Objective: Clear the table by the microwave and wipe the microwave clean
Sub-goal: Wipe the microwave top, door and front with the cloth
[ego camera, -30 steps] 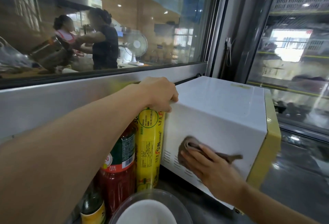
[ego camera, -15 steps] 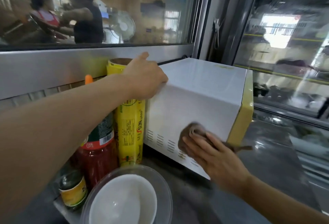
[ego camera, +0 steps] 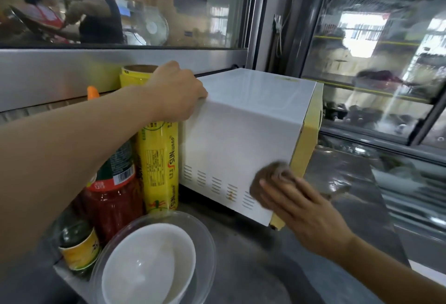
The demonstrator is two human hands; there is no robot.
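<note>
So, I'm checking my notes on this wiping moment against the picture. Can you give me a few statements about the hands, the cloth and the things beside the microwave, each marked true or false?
1. The right hand presses a brown cloth against the white side of the microwave. True.
2. The left hand lifts the red sauce bottle. False: it rests on the microwave's top rear edge.
3. A yellow wrap box stands upright between the bottle and the microwave. True.
4. The white bowl sits on top of the microwave. False: it sits in a clear container on the counter in front.
5. The cloth is near the microwave's yellow front edge. True.
</note>
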